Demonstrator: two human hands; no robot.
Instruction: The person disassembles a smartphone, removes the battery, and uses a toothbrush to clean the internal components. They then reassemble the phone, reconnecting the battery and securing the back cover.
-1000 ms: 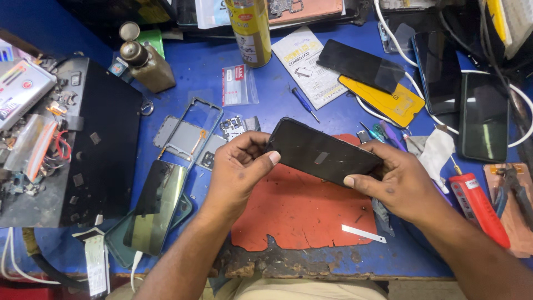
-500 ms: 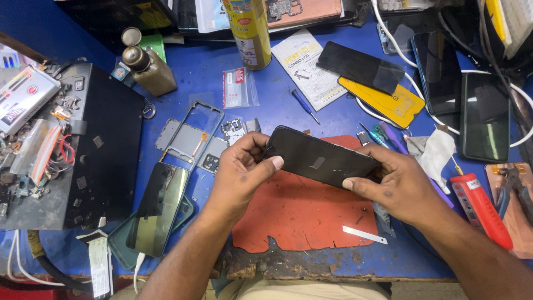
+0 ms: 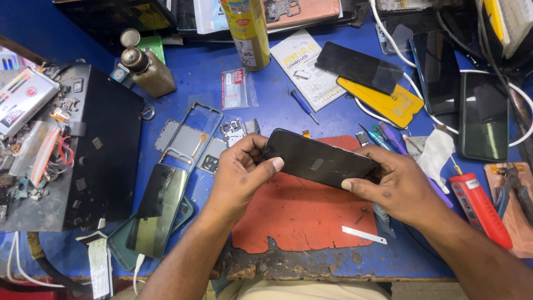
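One head-worn camera looks steeply down from close above at the blue table, facing away from the person, forearms entering from the bottom edge.

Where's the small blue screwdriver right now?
In the head view, the blue screwdriver lies on the blue table, above the black phone held in both hands, between the clear plastic packet and the printed leaflet.

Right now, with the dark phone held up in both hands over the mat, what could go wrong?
The left hand and right hand pinch the phone only at its ends, so it could slip onto the red mat. A metal strip lying on the mat's edge might scratch it. Screwdrivers crowd the right side.
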